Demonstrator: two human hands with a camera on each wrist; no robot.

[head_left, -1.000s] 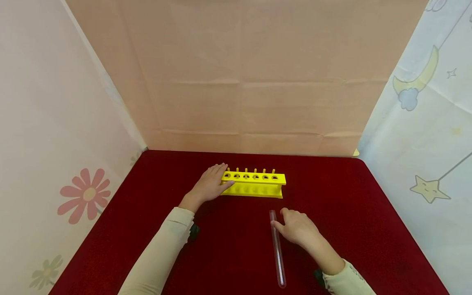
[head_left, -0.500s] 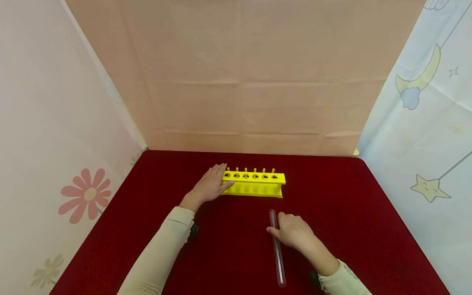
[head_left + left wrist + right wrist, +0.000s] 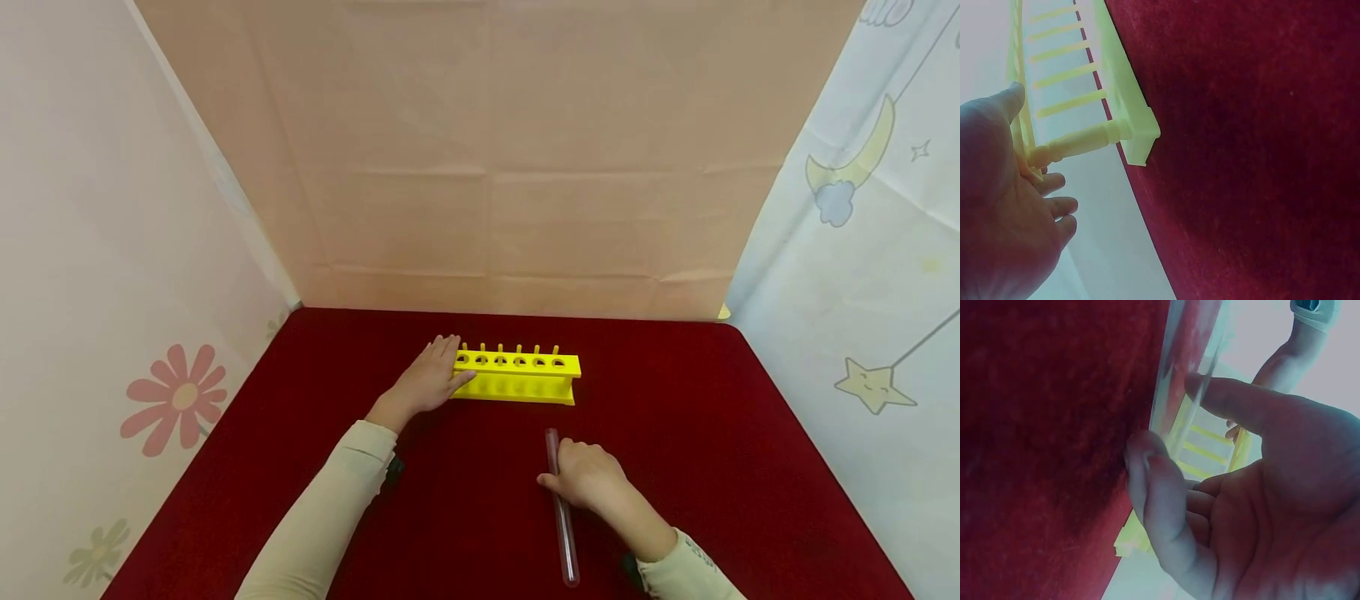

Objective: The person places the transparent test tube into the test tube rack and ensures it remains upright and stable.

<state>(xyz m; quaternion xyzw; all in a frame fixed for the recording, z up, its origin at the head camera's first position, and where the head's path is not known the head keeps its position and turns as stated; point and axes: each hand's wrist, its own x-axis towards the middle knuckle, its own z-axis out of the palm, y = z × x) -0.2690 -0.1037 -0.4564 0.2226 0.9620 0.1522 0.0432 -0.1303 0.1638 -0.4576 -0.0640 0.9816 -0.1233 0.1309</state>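
Note:
My left hand (image 3: 426, 379) holds the left end of a yellow test tube rack (image 3: 517, 362). In the left wrist view, the thumb lies along the top plate of the rack (image 3: 1138, 134) and the other fingers are partly behind it. A long clear test tube (image 3: 566, 542) lies on the red tabletop in front of the rack. Bent over its upper part is my right hand (image 3: 592, 475). The right wrist view has thumb and curled forefinger on either side of the glass tube (image 3: 1175, 362); how firmly they press is unclear.
The red table (image 3: 697, 467) extends around the rack and tube. A plain tan backdrop (image 3: 487, 208) stands behind it, with a flower-patterned wall (image 3: 97, 292) on the left and a moon-and-star patterned wall (image 3: 847, 292) on the right.
My right hand has moved left and toward the near edge, from beside the test tube to over it, thumb past its left side. The tube shifts very slightly; left hand and rack stay put.

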